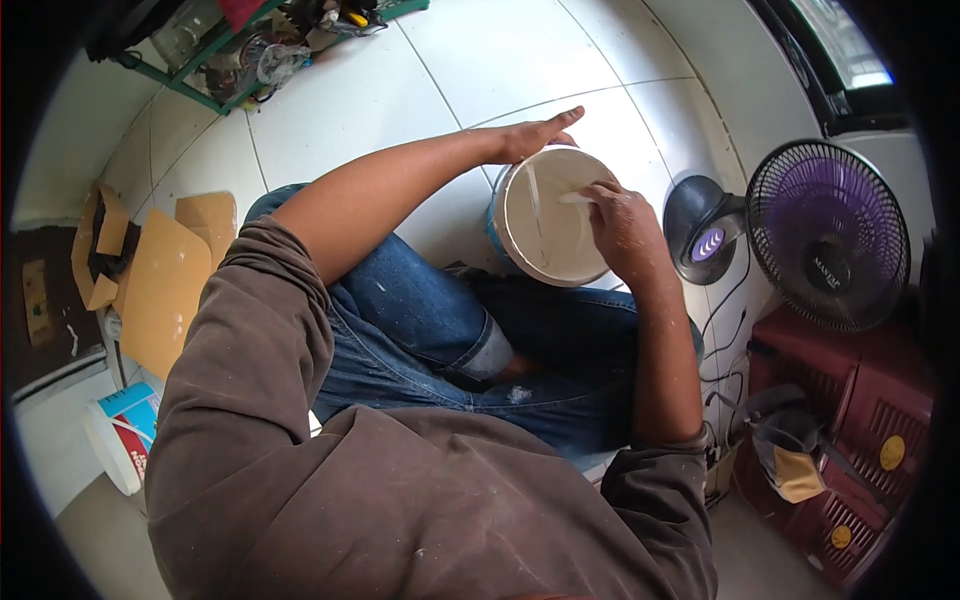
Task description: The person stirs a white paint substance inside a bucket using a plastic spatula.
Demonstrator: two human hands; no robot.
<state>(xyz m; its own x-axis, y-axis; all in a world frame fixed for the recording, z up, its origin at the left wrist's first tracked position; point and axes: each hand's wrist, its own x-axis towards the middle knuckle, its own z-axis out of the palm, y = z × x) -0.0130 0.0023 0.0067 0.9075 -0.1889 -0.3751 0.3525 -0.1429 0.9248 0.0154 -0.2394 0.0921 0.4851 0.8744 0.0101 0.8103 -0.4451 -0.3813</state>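
Note:
A white bucket [520, 215] of pale paint or putty stands on the tiled floor in front of my crossed legs in blue jeans. My left hand [530, 135] rests flat on the bucket's far rim, fingers stretched out. Over the bucket's right side, my right hand [620, 215] is closed on a small white stirring tool [575, 198] that dips into the mix. A thin white stick [533, 195] stands inside the bucket.
A black and purple table fan [825, 235] stands at the right, its cable trailing over the floor. A dark red crate [860, 420] lies below it. Cardboard pieces [165, 280] and another white pail [120, 435] are at the left. A green shelf [215, 60] stands at the back.

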